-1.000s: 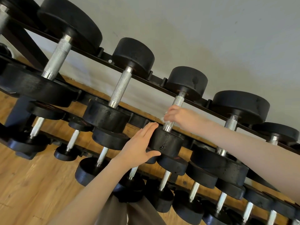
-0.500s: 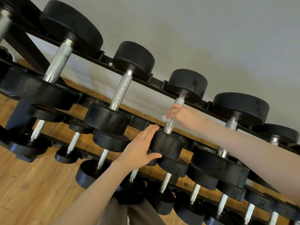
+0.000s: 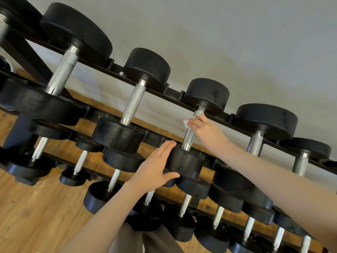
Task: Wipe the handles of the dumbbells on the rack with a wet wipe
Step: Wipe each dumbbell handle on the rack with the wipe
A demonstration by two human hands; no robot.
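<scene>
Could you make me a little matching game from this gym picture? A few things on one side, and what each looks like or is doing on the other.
Things:
1. left hand
2. right hand
3. wet wipe
4. floor

States:
A. white, bunched against a handle
B. brown wood planks
C. fingers straight, resting against a black dumbbell head
D. wrapped round a knurled metal handle

Pairs: 1-C, 2-D, 3-A, 4-B
</scene>
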